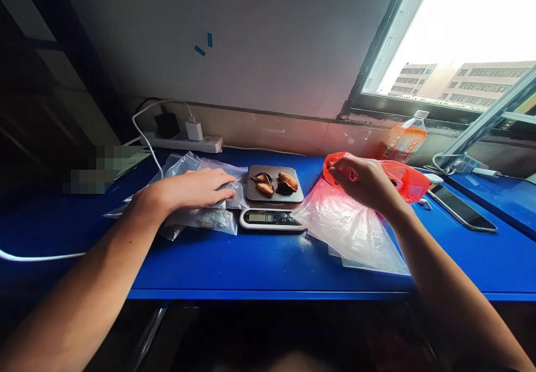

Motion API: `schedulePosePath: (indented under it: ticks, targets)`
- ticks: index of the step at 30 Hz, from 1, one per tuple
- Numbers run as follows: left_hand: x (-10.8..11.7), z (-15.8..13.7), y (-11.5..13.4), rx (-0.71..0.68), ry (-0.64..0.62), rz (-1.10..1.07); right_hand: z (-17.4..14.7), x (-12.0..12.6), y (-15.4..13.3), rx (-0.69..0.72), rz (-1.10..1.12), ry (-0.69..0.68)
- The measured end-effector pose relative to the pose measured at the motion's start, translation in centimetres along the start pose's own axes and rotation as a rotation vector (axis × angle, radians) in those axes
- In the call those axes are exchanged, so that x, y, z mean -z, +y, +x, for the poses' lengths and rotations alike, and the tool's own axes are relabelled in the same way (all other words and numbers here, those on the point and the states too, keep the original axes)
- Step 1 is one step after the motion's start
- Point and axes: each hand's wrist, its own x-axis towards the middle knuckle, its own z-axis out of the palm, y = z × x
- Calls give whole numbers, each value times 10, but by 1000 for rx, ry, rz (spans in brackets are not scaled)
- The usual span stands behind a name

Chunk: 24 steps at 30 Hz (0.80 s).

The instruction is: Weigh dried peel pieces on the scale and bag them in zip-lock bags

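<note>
A small kitchen scale (274,222) with a lit display stands mid-table. On its metal plate (254,190) lie several brown, dark-edged dried pieces (287,182); their kind is unclear. My left hand (196,187) rests palm down with fingers stretched out on a pile of clear zip bags (213,220), left of the scale. Over on the right, my right hand (355,179) has its fingers curled at the rim of a red plastic bag (409,181), apparently gripping it; the fingertips are partly hidden. Beneath that hand, flat clear plastic bags (352,235) fan out, touching the scale's right edge.
A power strip (209,143) with a white charger (194,129) sits along the wall, its cable trailing left. An orange drink bottle (404,137) stands behind the red bag. A phone (463,207) lies on the blue table (268,266) at right, by white earphones (424,204).
</note>
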Motion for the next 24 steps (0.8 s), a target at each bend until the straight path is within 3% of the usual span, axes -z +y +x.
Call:
schedulePosePath:
  ticks: [3,5,6,9,13,24]
  targets:
    - [1,-1,3,16,-9,-3,-3,2,12,-28,-190,-465]
    - [2,-2,3,54,-6,11,-4,-1,19,-71,-289,-644]
    - [2,-2,3,78,-1,26,-3,-3,22,-99,-342,-669]
    - [3,-2,-2,141,16,77,0,-12,27,-187,-457,-638]
    - [3,-2,-9,131,25,59,3,-22,28,-277,-443,-653]
    - [2,-4,-9,159,22,69,4,-28,28,-303,-435,-605]
